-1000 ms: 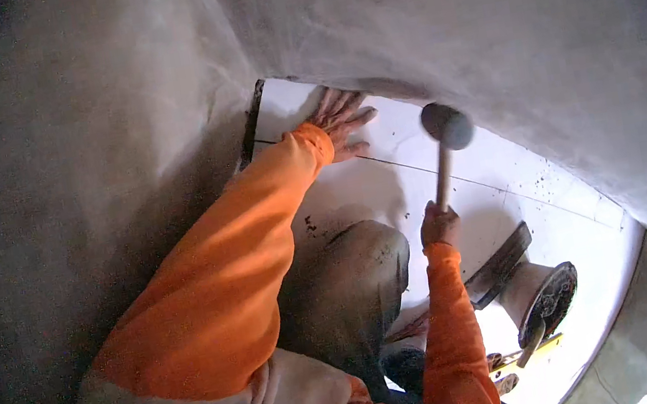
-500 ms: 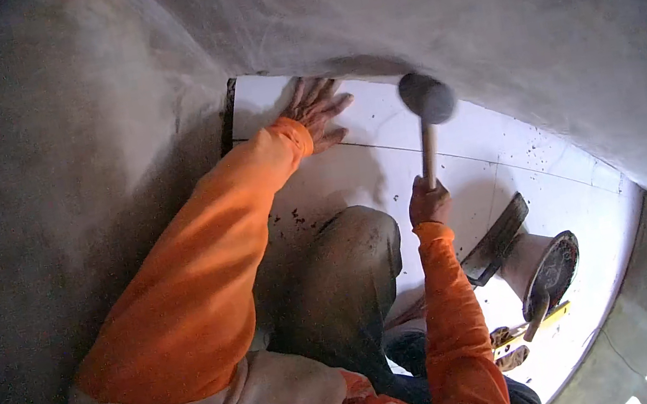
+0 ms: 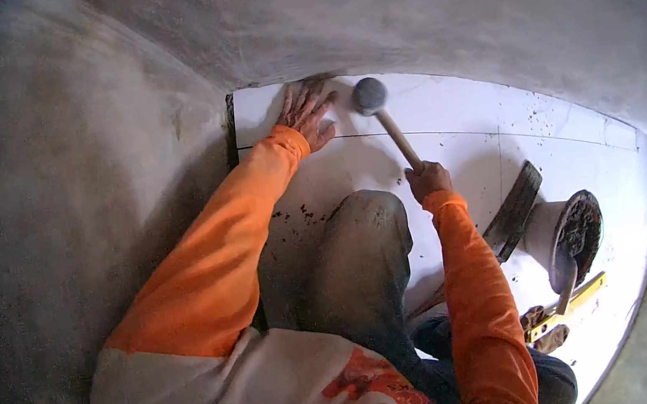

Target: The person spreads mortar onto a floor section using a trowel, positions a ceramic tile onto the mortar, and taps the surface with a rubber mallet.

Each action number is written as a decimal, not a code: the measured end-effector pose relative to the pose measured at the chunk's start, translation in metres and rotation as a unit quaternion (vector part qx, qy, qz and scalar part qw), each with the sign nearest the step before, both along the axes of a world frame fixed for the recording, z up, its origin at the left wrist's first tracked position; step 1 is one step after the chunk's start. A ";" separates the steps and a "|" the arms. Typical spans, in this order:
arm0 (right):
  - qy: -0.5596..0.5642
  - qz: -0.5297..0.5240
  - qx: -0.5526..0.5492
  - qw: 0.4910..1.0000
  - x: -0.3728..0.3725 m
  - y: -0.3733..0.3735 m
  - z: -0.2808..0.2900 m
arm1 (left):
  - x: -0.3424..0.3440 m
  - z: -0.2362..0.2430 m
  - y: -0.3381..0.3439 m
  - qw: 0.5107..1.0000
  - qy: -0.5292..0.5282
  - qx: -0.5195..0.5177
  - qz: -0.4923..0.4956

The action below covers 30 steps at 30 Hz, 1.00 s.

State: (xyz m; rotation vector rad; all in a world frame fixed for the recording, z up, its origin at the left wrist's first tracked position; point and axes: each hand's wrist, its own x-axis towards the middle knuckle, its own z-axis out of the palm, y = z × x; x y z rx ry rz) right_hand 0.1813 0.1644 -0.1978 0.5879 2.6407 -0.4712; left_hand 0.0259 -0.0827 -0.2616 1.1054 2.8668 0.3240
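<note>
My left hand [image 3: 307,119] lies spread on a white tile [image 3: 255,117] against the wall, fingers apart. My right hand [image 3: 428,179] is closed round the wooden handle of a rubber mallet, whose dark grey head [image 3: 369,96] is just right of my left fingers; I cannot tell whether it touches the tile. My bent knee [image 3: 362,234] is between my arms on the tiled floor, which has dark crumbs scattered on it.
Grey plastered walls [image 3: 79,156] meet at the tiles' far left. To my right are a long dark flat tool [image 3: 515,210], a bucket [image 3: 540,231] with dark mortar and a tool handle [image 3: 565,295] at its rim, and a yellow spirit level [image 3: 588,293].
The mallet head has swung leftward and away from me, closer to my left fingers, and its handle is now more slanted. My left hand stays spread on the tile.
</note>
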 end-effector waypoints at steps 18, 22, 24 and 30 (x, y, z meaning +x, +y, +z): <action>0.118 -0.044 -0.121 0.985 0.004 -0.006 -0.048 | 0.082 0.006 -0.021 0.945 0.028 0.087 0.314; 0.131 -0.031 -0.105 0.985 -0.008 -0.021 -0.037 | 0.091 0.003 -0.029 0.943 0.018 0.106 0.314; 0.168 -0.164 -0.214 0.948 -0.002 -0.017 -0.056 | 0.093 0.000 -0.019 0.942 0.034 0.114 0.312; 0.084 -0.066 -0.112 0.988 -0.017 -0.041 -0.012 | 0.083 0.003 -0.025 0.946 0.029 0.085 0.312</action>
